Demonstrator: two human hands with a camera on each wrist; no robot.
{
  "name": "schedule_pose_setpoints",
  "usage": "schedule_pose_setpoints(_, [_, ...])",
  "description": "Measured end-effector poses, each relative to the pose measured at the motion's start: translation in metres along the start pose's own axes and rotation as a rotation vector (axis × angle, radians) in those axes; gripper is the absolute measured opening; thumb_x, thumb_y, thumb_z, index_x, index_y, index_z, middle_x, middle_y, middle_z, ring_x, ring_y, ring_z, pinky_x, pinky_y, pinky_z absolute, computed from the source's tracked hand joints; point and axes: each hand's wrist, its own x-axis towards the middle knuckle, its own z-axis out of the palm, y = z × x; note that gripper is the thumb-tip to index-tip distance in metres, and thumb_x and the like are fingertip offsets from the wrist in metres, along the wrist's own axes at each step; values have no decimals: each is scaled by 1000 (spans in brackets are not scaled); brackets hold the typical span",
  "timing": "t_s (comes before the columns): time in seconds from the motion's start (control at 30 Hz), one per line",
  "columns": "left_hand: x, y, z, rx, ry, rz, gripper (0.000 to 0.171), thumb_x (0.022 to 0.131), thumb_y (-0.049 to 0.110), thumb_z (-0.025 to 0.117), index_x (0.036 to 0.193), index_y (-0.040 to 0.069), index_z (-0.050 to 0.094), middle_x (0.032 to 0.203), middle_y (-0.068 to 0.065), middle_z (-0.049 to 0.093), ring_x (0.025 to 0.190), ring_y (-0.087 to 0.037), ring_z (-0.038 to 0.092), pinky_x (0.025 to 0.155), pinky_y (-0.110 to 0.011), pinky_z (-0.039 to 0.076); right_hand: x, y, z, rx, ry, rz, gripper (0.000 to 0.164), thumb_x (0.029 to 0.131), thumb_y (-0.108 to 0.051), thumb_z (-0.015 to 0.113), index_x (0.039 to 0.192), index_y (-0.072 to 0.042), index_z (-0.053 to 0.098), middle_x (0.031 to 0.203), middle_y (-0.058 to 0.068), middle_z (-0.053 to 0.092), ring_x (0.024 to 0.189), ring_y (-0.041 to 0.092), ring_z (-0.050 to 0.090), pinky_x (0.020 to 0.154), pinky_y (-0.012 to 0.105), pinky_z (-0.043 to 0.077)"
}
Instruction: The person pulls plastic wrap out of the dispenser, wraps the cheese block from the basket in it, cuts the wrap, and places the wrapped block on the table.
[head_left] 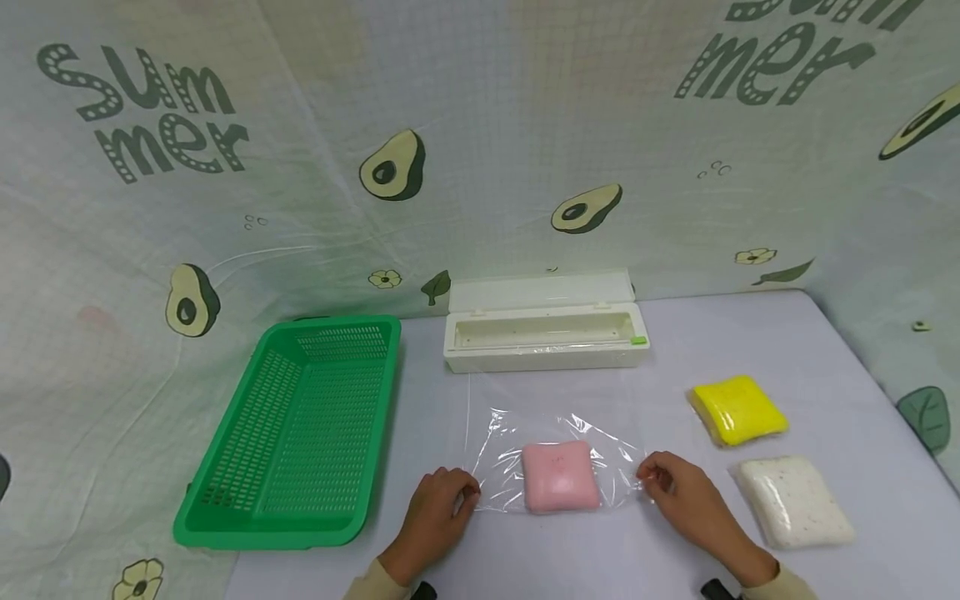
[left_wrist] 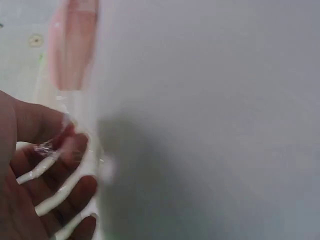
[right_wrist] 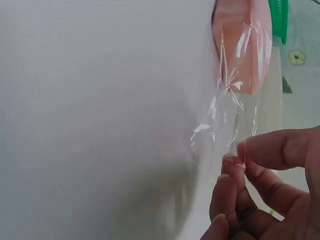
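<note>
A pink square block (head_left: pixel 561 477), its exact kind unclear, lies on clear plastic wrap (head_left: pixel 498 454) in the middle of the table. My left hand (head_left: pixel 441 510) pinches the wrap's near left corner between thumb and index finger; the left wrist view shows bunched film (left_wrist: pixel 45 148) at those fingers. On the other side, my right hand (head_left: pixel 686 500) pinches the right edge of the wrap, and in the right wrist view the film (right_wrist: pixel 212 130) runs taut and creased toward the block. The wrap stretches back toward a white wrap dispenser (head_left: pixel 547 358) with its lid raised.
To the left stands a green plastic basket (head_left: pixel 367 500). A yellow wrapped block (head_left: pixel 738 410) and a white wrapped block (head_left: pixel 795 502) lie on the right of the white-covered table (head_left: pixel 600 571). A printed cloth (head_left: pixel 480 125) hangs behind the dispenser.
</note>
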Motion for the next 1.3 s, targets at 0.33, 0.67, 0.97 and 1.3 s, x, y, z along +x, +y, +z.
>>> schedule_pose_setpoints(0.33, [11,25,-9,-166,57,-113,23,84,5,83,100,14,70,99,5,64,90,-14,54,78,-31,44,-13,-26,5,-194,238,-332,38,72,4,89,96,-18,71,95,-12,63,83,7,58,70,25,53])
schedule_pose_setpoints(0.67, [28,68,29,267,-41,260,39,83,41,90,110,25,68,112,9,58,104,-12,54,89,-29,44,0,-32,45,-123,149,-623,48,72,-13,95,113,-14,70,129,2,67,119,21,61,113,9,28])
schedule_pose_setpoints(0.97, [31,72,34,386,-6,292,38,83,40,91,110,27,68,107,10,61,102,-11,56,88,-29,45,9,-33,53,-41,217,-649,40,74,-7,91,107,-13,70,111,-4,68,105,16,62,98,24,41])
schedule_pose_setpoints(1.3, [33,75,35,641,67,461,51,75,48,95,107,26,62,104,9,57,97,-12,56,87,-29,49,13,-45,41,9,141,-576,34,78,-3,90,99,-19,70,96,-13,69,89,6,62,81,30,49])
